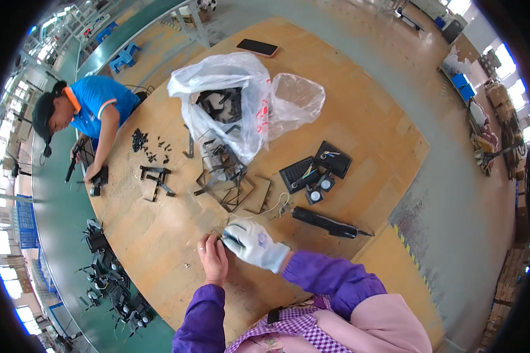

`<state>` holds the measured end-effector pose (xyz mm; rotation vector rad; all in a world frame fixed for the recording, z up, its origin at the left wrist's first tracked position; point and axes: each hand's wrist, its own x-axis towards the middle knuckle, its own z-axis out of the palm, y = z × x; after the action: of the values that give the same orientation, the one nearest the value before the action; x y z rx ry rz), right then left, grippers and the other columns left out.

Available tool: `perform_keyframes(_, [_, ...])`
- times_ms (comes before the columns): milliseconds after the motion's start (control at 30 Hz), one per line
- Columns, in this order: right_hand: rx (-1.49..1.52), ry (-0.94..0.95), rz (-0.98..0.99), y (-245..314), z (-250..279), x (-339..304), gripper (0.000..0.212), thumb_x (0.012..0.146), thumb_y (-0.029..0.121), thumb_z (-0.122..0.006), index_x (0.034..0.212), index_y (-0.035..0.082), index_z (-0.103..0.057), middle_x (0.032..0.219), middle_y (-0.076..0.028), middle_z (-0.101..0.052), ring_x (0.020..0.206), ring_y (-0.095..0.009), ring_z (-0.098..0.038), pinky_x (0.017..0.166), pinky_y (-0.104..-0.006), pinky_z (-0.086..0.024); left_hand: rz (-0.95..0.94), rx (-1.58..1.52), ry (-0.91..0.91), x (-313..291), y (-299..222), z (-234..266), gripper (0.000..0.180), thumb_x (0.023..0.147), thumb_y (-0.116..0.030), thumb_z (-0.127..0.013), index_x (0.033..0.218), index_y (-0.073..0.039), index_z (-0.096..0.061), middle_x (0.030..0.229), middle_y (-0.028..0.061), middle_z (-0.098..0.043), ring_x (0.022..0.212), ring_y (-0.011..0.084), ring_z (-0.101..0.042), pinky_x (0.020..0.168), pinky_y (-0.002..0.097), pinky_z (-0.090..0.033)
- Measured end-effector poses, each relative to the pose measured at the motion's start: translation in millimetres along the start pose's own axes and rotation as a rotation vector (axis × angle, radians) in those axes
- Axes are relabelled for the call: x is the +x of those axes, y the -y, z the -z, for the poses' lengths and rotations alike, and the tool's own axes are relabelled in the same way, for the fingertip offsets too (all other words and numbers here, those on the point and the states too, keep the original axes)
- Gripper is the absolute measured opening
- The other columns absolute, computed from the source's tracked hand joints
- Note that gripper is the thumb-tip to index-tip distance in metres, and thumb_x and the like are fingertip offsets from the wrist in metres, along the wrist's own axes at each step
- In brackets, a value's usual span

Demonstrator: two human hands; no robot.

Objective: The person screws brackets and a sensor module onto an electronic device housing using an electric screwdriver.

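A large wooden worktable (pixel 347 106) fills the middle of the view. On it, toward twelve o'clock, lies a white plastic bag (pixel 229 88) with black metal brackets showing through. Just below the bag, near the centre, a loose heap of black metal frames (pixel 227 179) spreads over the wood. At ten o'clock a co-worker in a blue shirt (pixel 97 97) leans over the table edge, with a scatter of small black screws (pixel 150 144) near that person's arm. Right of centre sit black lamp housings (pixel 315 167) with coloured wires, and below them, toward four o'clock, a black electric screwdriver (pixel 327 223) lies flat. A dark phone (pixel 257 47) rests at the far edge.

At six o'clock the wearer's two hands meet, touching each other. The right hand (pixel 253 242), in a white glove, has its fingers pinched on a small dark part (pixel 225 237), too small to identify. The bare left hand (pixel 213 259) has its fingers curled up to the same part; whether it grips cannot be told.
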<state>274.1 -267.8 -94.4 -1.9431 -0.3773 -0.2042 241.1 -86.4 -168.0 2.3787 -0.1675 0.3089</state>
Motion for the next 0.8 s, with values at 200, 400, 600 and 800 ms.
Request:
perform_keyframes(200, [-0.11, -0.279, 0.128, 41, 173, 26, 0.013, 0.079, 0.001, -0.066, 0.09, 0.002, -0.06, 0.088, -0.014, -0.062, 0.077, -0.034, -0.062, 0.068, -0.0394, -0.051, -0.392, -0.147, 0.022, 134, -138, -41, 0.031, 0.083, -0.002, -0.064, 0.114, 0.0, -0.057, 0.116, 0.0173, -0.058, 0.107, 0.0368, -0.053, 0.092, 0.0429, -0.044])
perform_keyframes(400, [-0.087, -0.663, -0.276, -7, 246, 38, 0.005, 0.086, 0.002, -0.062, 0.091, -0.001, -0.062, 0.081, -0.01, -0.063, 0.073, -0.017, -0.061, 0.069, -0.0293, -0.049, -0.74, 0.037, 0.184, 265, -226, -114, 0.051, 0.078, -0.015, -0.069, 0.126, -0.008, -0.054, 0.113, 0.0155, -0.062, 0.117, 0.0337, -0.052, 0.104, 0.0467, -0.035])
perform_keyframes(600, [-0.349, -0.54, -0.202, -58, 280, 114, 0.029, 0.084, 0.017, -0.07, 0.107, 0.001, -0.062, 0.107, -0.016, -0.064, 0.101, -0.026, -0.061, 0.087, -0.0353, -0.047, -0.675, 0.704, 0.648, 281, -187, -144, 0.024, 0.079, -0.011, -0.06, 0.103, -0.008, -0.065, 0.091, 0.0086, -0.069, 0.108, 0.026, -0.058, 0.111, 0.0459, -0.026])
perform_keyframes(800, [-0.934, -0.19, -0.226, -140, 231, 200, 0.059, 0.074, 0.037, -0.075, 0.122, 0.006, -0.06, 0.125, -0.018, -0.06, 0.121, -0.032, -0.053, 0.102, -0.0369, -0.042, -0.917, 0.551, 0.558, 268, -166, -117, 0.01, 0.078, -0.01, -0.057, 0.085, -0.009, -0.064, 0.083, 0.0078, -0.067, 0.097, 0.0253, -0.06, 0.11, 0.0439, -0.029])
